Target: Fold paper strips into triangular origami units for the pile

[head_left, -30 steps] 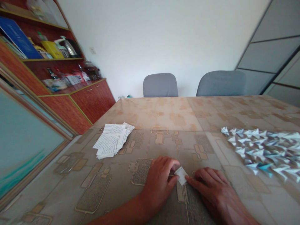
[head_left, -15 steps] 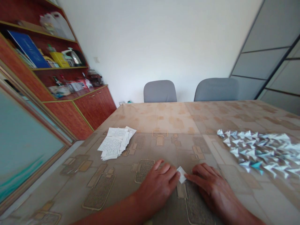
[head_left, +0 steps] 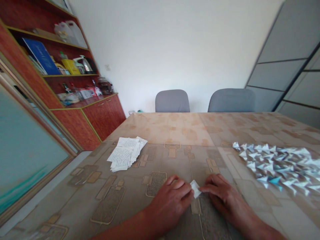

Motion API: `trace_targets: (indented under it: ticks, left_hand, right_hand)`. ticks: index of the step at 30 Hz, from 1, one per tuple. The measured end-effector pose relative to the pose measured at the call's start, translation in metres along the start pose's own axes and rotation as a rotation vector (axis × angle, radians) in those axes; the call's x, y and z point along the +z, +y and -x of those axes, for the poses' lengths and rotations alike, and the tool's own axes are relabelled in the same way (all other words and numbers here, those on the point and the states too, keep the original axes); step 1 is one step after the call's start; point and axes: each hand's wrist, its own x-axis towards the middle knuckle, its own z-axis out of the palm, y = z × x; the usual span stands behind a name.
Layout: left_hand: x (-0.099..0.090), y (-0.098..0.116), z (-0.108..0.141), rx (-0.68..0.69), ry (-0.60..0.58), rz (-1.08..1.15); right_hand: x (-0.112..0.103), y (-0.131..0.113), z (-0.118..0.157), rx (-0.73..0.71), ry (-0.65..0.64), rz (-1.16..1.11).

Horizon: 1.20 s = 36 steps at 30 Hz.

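- The left hand (head_left: 172, 196) is palm-down with its fingers bent and bunched close together, fingertips right at the left edge of a small white diamond-shaped piece of paper (head_left: 195, 189). Thumb's out of sight, so can't tell if it's actually pinching.
- The right hand (head_left: 226, 196) has its index finger reaching to the paper's right corner and touching it, with the other fingers curled in. Can't tell if the thumb is gripping from below.
- So the paper sits between the two hands, near the front of the brown-and-beige patterned worktop (head_left: 182, 166).
- Off to the left, a loose pile of flat white printed paper slips (head_left: 127, 153).
- Over on the right, a bunch of pointy folded white paper shapes (head_left: 268, 166), plus a teal one (head_left: 275, 180) near the front.
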Motion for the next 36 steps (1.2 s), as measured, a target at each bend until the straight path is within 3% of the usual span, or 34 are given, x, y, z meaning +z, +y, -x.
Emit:
trace_targets:
  ticks: [5, 11, 14, 22, 31, 36]
  left_hand:
    - [-0.01, -0.016, -0.002, 0.112, -0.042, 0.082]
    - [-0.012, -0.036, -0.01, 0.269, -0.059, 0.08]
    - [-0.01, -0.042, -0.013, 0.324, -0.035, 0.037]
    - [-0.012, -0.04, -0.013, 0.3, -0.043, 0.026]
    - [-0.01, -0.037, -0.008, 0.31, -0.039, 0.032]
    - [-0.012, -0.031, 0.0, 0.307, -0.019, 0.024]
  right_hand:
    - [-0.011, 0.019, -0.016, -0.001, 0.024, -0.101]
    - [-0.011, 0.027, -0.03, -0.183, -0.106, -0.039]
    - [-0.01, 0.028, -0.031, -0.22, -0.103, -0.069]
    - [-0.003, 0.021, -0.023, -0.26, -0.064, -0.138]
    - [-0.005, 0.013, -0.02, -0.473, -0.048, 0.172]
    - [-0.006, 0.008, -0.017, -0.449, -0.096, 0.165]
